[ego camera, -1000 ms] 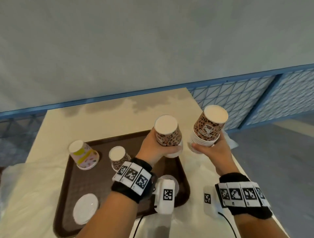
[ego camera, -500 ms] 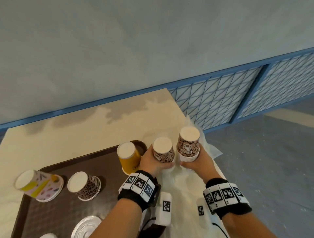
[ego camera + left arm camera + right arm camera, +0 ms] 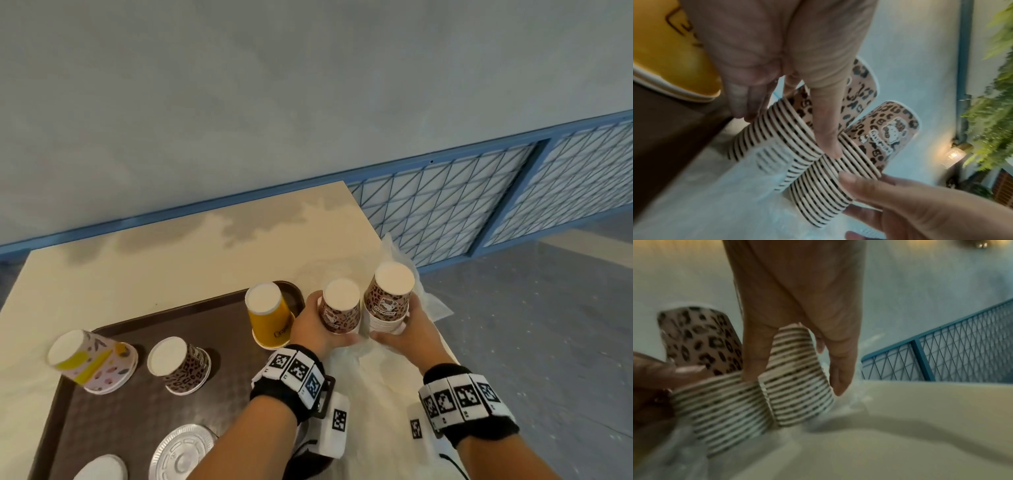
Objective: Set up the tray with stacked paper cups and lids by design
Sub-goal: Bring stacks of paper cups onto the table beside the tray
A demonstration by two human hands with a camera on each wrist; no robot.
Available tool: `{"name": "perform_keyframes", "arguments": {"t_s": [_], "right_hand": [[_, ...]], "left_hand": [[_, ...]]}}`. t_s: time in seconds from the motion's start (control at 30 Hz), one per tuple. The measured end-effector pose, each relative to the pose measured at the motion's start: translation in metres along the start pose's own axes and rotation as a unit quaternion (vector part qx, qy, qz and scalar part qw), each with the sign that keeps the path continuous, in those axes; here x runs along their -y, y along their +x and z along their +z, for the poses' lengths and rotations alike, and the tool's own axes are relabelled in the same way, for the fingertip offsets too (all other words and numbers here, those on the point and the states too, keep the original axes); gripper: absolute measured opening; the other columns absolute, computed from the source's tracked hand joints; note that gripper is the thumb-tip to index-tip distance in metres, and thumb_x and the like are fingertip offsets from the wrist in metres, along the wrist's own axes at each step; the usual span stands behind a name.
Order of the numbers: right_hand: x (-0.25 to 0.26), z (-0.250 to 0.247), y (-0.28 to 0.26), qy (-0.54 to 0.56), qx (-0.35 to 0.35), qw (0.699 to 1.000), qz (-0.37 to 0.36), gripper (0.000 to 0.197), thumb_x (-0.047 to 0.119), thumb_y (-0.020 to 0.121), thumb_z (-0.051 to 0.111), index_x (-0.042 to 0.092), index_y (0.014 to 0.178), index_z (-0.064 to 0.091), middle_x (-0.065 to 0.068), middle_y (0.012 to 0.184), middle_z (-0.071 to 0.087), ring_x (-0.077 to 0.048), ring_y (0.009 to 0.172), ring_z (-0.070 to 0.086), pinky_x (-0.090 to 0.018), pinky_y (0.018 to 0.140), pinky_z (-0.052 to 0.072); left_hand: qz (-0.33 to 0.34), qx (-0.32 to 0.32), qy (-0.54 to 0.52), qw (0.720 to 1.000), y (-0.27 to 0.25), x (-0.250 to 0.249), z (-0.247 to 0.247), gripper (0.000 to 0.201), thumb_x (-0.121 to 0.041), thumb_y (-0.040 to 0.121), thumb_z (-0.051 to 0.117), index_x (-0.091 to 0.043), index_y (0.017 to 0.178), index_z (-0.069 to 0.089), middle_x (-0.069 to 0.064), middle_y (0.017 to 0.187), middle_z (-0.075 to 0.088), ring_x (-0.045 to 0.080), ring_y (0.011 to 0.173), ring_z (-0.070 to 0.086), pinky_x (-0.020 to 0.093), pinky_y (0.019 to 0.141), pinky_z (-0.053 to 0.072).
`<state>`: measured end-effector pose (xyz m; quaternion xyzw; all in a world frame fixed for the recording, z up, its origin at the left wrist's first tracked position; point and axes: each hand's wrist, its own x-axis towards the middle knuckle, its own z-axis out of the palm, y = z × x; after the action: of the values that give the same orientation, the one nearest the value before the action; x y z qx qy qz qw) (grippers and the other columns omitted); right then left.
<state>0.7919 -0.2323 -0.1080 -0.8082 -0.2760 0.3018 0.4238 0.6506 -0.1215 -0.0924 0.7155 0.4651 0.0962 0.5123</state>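
Paper rims, thin and closely nested, are what the fingers bear on. Left hand point(image 3: 310, 323) fingers point(image 3: 826, 129) curl round the shorter leopard-print stack point(image 3: 340, 308), thumb and fingertips on the banded rims at its base. Right hand point(image 3: 406, 334) grasps the taller leopard-print stack point(image 3: 388, 296) the same way, thumb low on the rims. Both stacks stand inverted, side by side and touching at the rims, centre-right of the head view, on crinkled clear plastic wrap point(image 3: 363, 373) just off the right end of the brown tray point(image 3: 113, 414). Judgement: stacks are light, walls crush easily, nested cups can slide apart or tilt; hold low at the rim band, where layers stiffen it, with gentle pressure. Plastic beneath looks slippery. On the tray: yellow cup point(image 3: 269, 315) upper right, single leopard cup point(image 3: 180, 365) and pastel cup point(image 3: 90, 361) at left, foil lid point(image 3: 181, 452) at lower edge.
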Motion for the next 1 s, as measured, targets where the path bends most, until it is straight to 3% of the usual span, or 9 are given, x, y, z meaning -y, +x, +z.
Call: {"name": "perform_keyframes", "arguments": {"t_s": [0.07,0.13,0.27,0.37,0.5,0.63,0.73,0.87,1.0], "right_hand": [[0.003,-0.005,-0.013,0.014,-0.012,1.000,-0.011,0.109,0.013,0.060,0.087,0.019,0.146,0.020,-0.011,0.146,0.039,-0.027,0.129,0.046,-0.038,0.105,0.040],[0.011,-0.009,-0.032,0.016,-0.043,0.999,-0.029,0.104,0.011,0.066,0.083,0.018,0.148,0.019,-0.014,0.149,0.033,-0.029,0.131,0.043,-0.042,0.106,0.039],[0.040,-0.008,-0.072,0.003,-0.154,0.981,-0.121,0.078,0.005,0.075,0.074,0.013,0.141,0.034,-0.013,0.141,0.039,-0.029,0.126,0.045,-0.033,0.097,0.037],[0.075,0.013,-0.101,0.013,-0.171,0.965,-0.198,0.064,0.006,0.078,0.071,0.013,0.134,0.042,-0.012,0.134,0.045,-0.023,0.122,0.047,-0.023,0.094,0.032],[0.118,0.056,-0.129,0.009,-0.109,0.944,-0.312,0.054,0.005,0.080,0.068,0.014,0.129,0.047,-0.003,0.126,0.048,-0.006,0.110,0.043,-0.011,0.089,0.029],[0.164,0.127,-0.162,0.001,0.006,0.939,-0.344,0.050,0.009,0.082,0.067,0.021,0.127,0.047,0.007,0.123,0.042,0.003,0.110,0.039,-0.012,0.093,0.029],[0.196,0.189,-0.189,-0.036,0.086,0.925,-0.368,0.053,0.015,0.083,0.068,0.023,0.130,0.044,0.004,0.129,0.042,-0.003,0.117,0.038,-0.021,0.100,0.031],[0.240,0.287,-0.229,-0.111,0.163,0.892,-0.406,0.062,0.023,0.082,0.068,0.023,0.136,0.038,-0.004,0.140,0.037,-0.020,0.129,0.038,-0.041,0.109,0.034],[0.273,0.384,-0.273,-0.163,0.215,0.848,-0.456,0.067,0.023,0.080,0.069,0.021,0.139,0.036,-0.008,0.144,0.034,-0.027,0.131,0.037,-0.045,0.108,0.033]], "left_hand": [[-0.002,0.003,0.023,1.000,-0.012,-0.001,-0.008,0.106,-0.027,0.060,0.087,-0.015,0.145,0.025,0.005,0.142,0.048,0.022,0.131,0.046,0.033,0.108,0.040],[0.008,-0.001,0.040,0.999,-0.029,0.001,-0.018,0.098,-0.028,0.067,0.082,-0.014,0.145,0.025,0.007,0.143,0.046,0.022,0.132,0.045,0.036,0.109,0.040],[0.051,-0.022,0.054,0.997,-0.072,0.006,-0.042,0.060,-0.026,0.082,0.070,-0.014,0.134,0.042,0.004,0.135,0.052,0.018,0.122,0.053,0.024,0.096,0.043],[0.086,-0.068,0.082,0.991,-0.107,0.016,-0.073,0.047,-0.028,0.085,0.065,-0.016,0.128,0.049,0.001,0.130,0.056,0.015,0.115,0.056,0.023,0.095,0.044],[0.116,-0.162,0.097,0.975,-0.147,0.035,-0.121,0.041,-0.028,0.086,0.064,-0.018,0.124,0.052,-0.001,0.123,0.057,0.012,0.106,0.055,0.026,0.096,0.044],[0.083,-0.248,0.118,0.958,-0.195,0.075,-0.187,0.047,-0.031,0.084,0.065,-0.018,0.126,0.050,0.001,0.130,0.052,0.016,0.120,0.050,0.029,0.101,0.040],[0.050,-0.304,0.161,0.937,-0.228,0.111,-0.246,0.051,-0.033,0.082,0.067,-0.013,0.125,0.050,0.009,0.130,0.051,0.026,0.122,0.048,0.040,0.102,0.040],[-0.051,-0.389,0.210,0.896,-0.282,0.163,-0.328,0.061,-0.041,0.081,0.065,-0.017,0.132,0.044,0.010,0.145,0.036,0.028,0.138,0.028,0.045,0.111,0.030],[-0.141,-0.426,0.223,0.865,-0.331,0.207,-0.391,0.065,-0.043,0.079,0.066,-0.020,0.134,0.040,0.010,0.150,0.028,0.030,0.141,0.018,0.050,0.112,0.026]]}}
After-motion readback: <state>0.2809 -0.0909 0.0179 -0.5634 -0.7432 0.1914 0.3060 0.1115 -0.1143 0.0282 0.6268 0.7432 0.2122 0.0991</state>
